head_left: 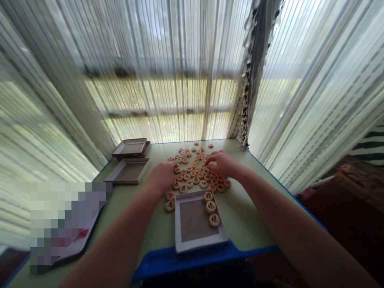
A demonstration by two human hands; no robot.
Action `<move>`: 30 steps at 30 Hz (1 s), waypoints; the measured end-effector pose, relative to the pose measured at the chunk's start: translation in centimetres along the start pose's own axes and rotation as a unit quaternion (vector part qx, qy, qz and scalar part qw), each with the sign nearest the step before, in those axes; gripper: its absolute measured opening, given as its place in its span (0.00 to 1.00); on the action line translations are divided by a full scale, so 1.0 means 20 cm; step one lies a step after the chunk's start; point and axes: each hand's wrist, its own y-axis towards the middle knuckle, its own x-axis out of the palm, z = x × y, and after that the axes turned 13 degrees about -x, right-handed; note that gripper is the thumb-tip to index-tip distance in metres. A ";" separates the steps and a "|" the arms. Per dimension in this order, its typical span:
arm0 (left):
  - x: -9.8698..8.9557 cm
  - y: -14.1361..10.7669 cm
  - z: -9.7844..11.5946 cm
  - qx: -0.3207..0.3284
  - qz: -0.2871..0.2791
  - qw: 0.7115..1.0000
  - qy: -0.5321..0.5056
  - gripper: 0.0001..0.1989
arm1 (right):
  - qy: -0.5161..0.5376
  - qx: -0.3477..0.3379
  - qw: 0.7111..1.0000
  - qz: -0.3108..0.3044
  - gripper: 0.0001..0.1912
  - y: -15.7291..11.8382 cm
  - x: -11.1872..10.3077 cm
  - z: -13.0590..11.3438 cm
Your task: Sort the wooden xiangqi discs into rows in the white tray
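Observation:
Many round wooden xiangqi pieces (196,179) with red or black characters lie loosely spread on a pale green tabletop (255,224). My left hand (162,176) is at the left edge of the pieces, its fingers lightly bent beside them and partly hidden. On the far right side of the pieces, my right hand (223,163) reaches over with fingers apart and bent down among them. Nothing shows lifted in either hand. Nearest me is a shallow open box (176,224), with three black-lettered pieces (211,207) lined up along its right wall.
Another open box tray (144,165) sits at the left, with stacked box parts (115,150) behind it. A dark-edged flat object (87,240), partly pixelated, lies at the near left. Blue edging (186,260) borders the table. Striped sheer curtains (168,80) hang behind and beside it.

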 end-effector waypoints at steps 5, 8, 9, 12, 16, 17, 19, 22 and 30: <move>-0.02 -0.01 0.01 0.015 0.024 0.999 -0.019 0.16 | 0.058 -0.040 0.997 -0.028 0.08 -0.01 -0.03 -0.07; -0.03 -0.02 0.03 0.021 0.028 0.999 -0.034 0.16 | 0.085 -0.072 0.993 -0.029 0.08 -0.01 -0.02 -0.10; -0.04 -0.02 0.03 0.022 0.028 0.999 -0.039 0.16 | 0.089 -0.079 0.993 -0.027 0.09 0.00 -0.02 -0.11; -0.04 -0.03 0.04 0.040 0.013 0.997 -0.058 0.15 | 0.085 -0.089 0.992 -0.030 0.08 0.00 0.02 -0.13; -0.02 -0.03 0.04 0.079 -0.020 0.994 -0.073 0.14 | 0.085 -0.090 0.991 -0.049 0.07 0.00 0.05 -0.13; -0.01 -0.03 0.04 0.080 -0.017 0.994 -0.075 0.14 | 0.089 -0.087 0.992 -0.038 0.08 0.00 0.06 -0.13; 0.00 0.00 0.03 0.063 0.002 0.995 -0.076 0.16 | 0.089 -0.070 0.994 0.008 0.10 0.01 0.06 -0.10; 0.00 0.10 0.02 0.021 0.020 0.997 -0.069 0.17 | 0.052 -0.018 0.997 0.046 0.11 0.08 0.06 -0.03; 0.01 0.25 -0.05 0.028 0.104 0.993 -0.049 0.15 | -0.054 -0.013 0.998 0.011 0.17 0.44 0.14 0.18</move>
